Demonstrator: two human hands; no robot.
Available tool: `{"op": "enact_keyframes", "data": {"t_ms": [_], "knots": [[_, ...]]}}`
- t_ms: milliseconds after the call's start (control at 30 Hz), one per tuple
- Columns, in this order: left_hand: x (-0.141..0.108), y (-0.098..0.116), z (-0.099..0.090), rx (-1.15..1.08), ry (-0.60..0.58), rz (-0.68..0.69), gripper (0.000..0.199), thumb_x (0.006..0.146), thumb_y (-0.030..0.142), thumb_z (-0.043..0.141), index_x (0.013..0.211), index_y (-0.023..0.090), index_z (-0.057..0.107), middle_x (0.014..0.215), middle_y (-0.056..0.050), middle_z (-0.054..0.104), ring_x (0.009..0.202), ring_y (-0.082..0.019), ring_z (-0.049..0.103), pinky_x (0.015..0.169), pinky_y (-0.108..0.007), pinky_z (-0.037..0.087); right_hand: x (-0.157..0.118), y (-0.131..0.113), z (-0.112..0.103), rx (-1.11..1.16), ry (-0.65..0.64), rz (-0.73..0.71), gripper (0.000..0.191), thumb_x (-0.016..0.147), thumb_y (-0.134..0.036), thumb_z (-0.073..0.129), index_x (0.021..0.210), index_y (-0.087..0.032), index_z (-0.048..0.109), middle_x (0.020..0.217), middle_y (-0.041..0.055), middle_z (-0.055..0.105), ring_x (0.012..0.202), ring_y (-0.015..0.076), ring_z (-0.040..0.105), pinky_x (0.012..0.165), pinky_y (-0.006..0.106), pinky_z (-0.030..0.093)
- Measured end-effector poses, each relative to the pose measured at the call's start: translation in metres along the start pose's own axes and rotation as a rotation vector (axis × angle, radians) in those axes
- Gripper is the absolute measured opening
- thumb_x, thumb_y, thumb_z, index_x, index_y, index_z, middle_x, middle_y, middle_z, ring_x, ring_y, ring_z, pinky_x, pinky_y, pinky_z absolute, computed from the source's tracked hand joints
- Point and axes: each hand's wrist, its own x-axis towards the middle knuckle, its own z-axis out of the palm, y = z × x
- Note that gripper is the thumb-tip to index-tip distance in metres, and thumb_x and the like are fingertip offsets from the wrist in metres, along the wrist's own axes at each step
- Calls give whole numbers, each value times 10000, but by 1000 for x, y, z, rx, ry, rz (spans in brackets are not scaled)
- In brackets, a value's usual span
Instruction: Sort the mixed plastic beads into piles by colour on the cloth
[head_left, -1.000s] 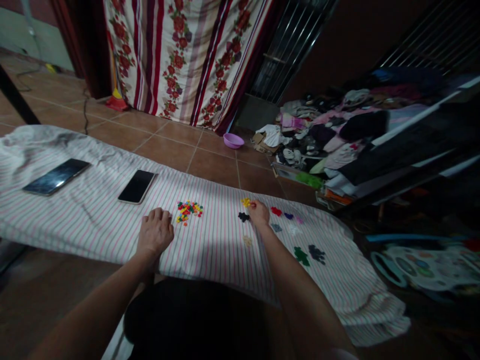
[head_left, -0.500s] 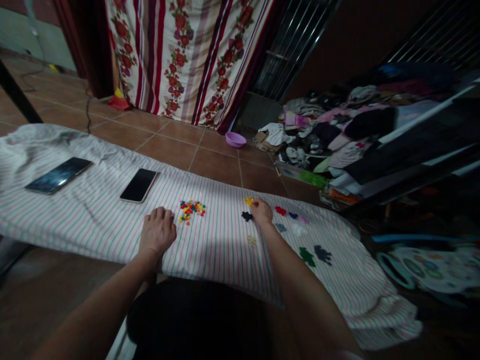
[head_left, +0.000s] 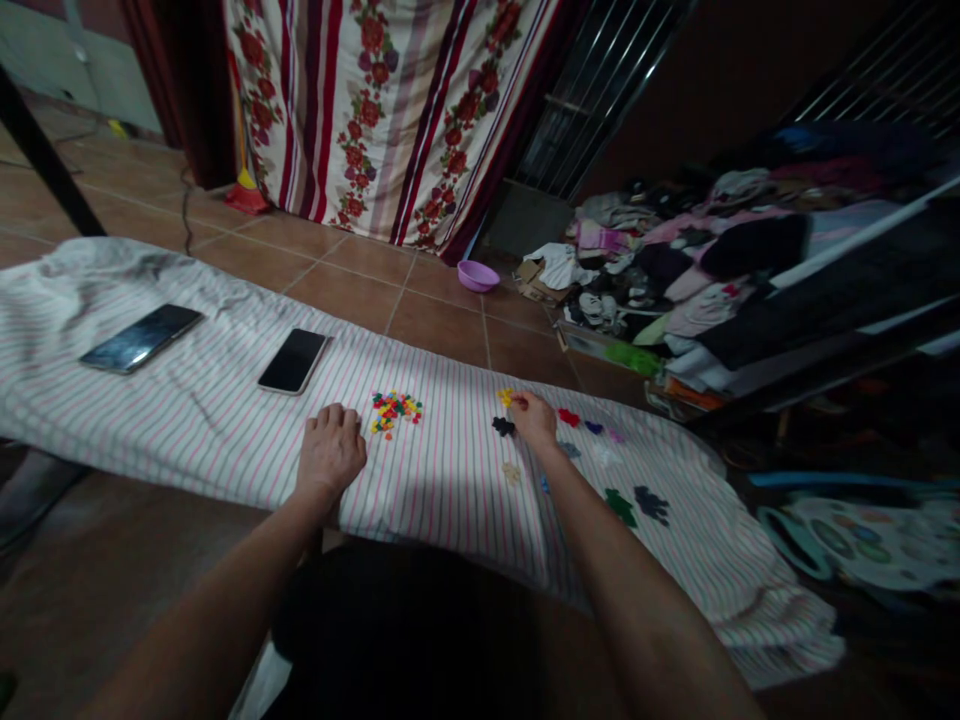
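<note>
My left hand [head_left: 332,447] lies palm down on the striped cloth [head_left: 442,480], fingers resting on it. Just right of it is a mixed pile of small coloured pieces [head_left: 394,412]. My right hand [head_left: 535,420] is at the yellow pile [head_left: 506,397], its thumb and fingers pinched together; whatever may be between them is too small to make out. Near that hand lie a black pile [head_left: 502,427], a beige pile [head_left: 511,472] and a red pile [head_left: 568,417]. My right forearm partly hides a few blue pieces [head_left: 545,484].
Further right sit purple [head_left: 593,428], green [head_left: 620,507] and dark grey piles [head_left: 652,505]. Two phones, one nearer [head_left: 294,361] and one farther left [head_left: 142,338], lie on the cloth. Beyond are a purple basin [head_left: 478,276] and heaped clothes [head_left: 675,250].
The view has shifted slightly, moving the scene a little to the right. My right hand stays pinched by the yellow pile; my left hand still rests on the cloth.
</note>
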Motion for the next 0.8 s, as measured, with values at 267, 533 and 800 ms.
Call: {"op": "enact_keyframes", "data": {"t_ms": [267,533,800], "knots": [[-1,-2,4,-19,54,-8,168,870,225,445,979,165,558,1006,-116,574,988,-285,523,813,-409,368,-30,-78,16,248,-91,-361,241,806,-153,535,937,-183,735,884,54,687,778,168,602,776,283,471],[-1,-3,5,-19,81,-4,179,908,220,399,973,168,557,988,-108,580,968,-281,534,797,-409,368,-92,-155,21,284,-374,-678,254,907,-157,535,1076,-224,713,1004,38,621,918,139,592,842,256,464],[-1,-3,5,-4,68,-7,165,892,220,426,974,164,557,996,-112,582,972,-284,536,803,-401,369,-118,-180,27,-86,-437,-810,257,980,-188,462,1082,-226,695,1078,78,593,911,180,575,727,278,468]]}}
